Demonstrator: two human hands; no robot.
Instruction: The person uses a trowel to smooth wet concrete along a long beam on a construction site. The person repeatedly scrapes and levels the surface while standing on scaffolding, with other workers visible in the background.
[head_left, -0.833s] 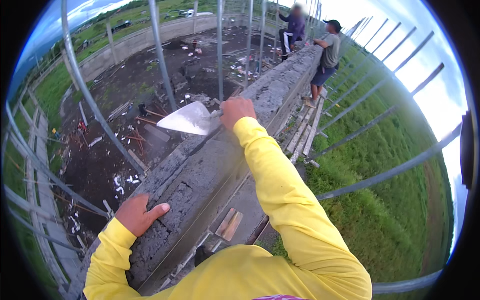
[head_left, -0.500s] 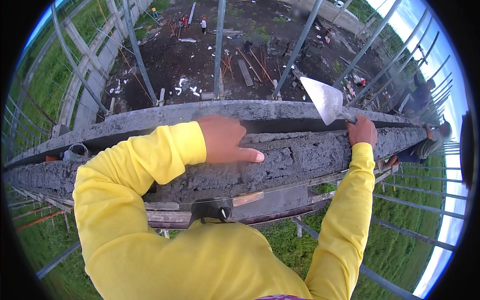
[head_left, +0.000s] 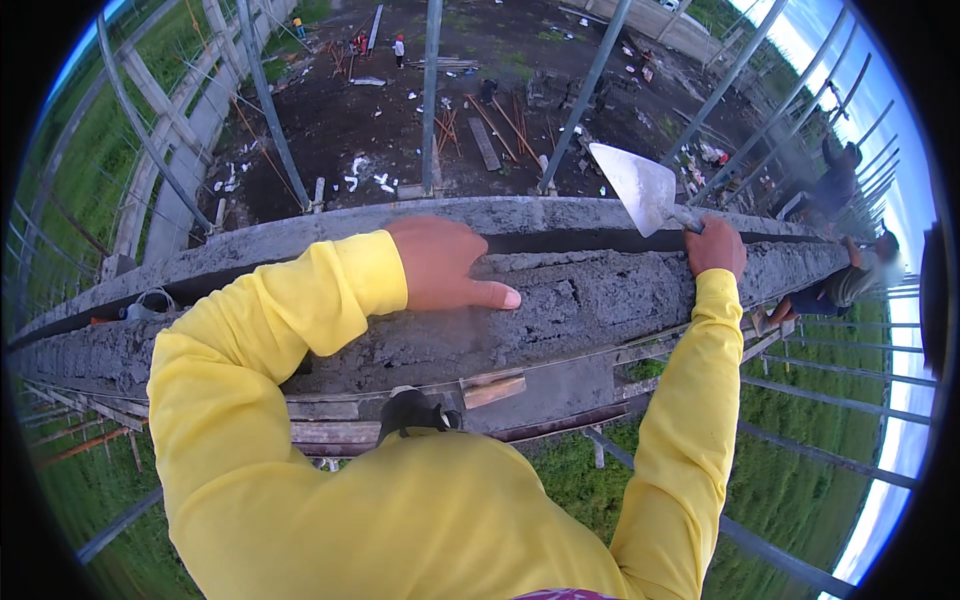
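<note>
In my right hand (head_left: 716,246) is a pointed trowel (head_left: 640,190), gripped by its handle. Its pale, mortar-smeared blade is raised toward the upper left, above the gap behind the wall. My left hand (head_left: 435,262) bears on the far edge of the rough grey wall top (head_left: 590,290). The left thumb lies stretched along the surface, while the other fingers bend down out of sight. Wet-looking, lumpy mortar covers this wall top, with ridges and small hollows between my hands.
Beyond a dark gap runs a second concrete ledge (head_left: 350,217) with upright metal poles (head_left: 432,100). Planks (head_left: 495,390) and a taut string edge the near side, above grass. Two people (head_left: 840,280) are at the wall's far right. A handled container (head_left: 150,303) sits at the left.
The whole view has shifted slightly up and left. Both hands and the trowel keep nearly the same place against the wall.
</note>
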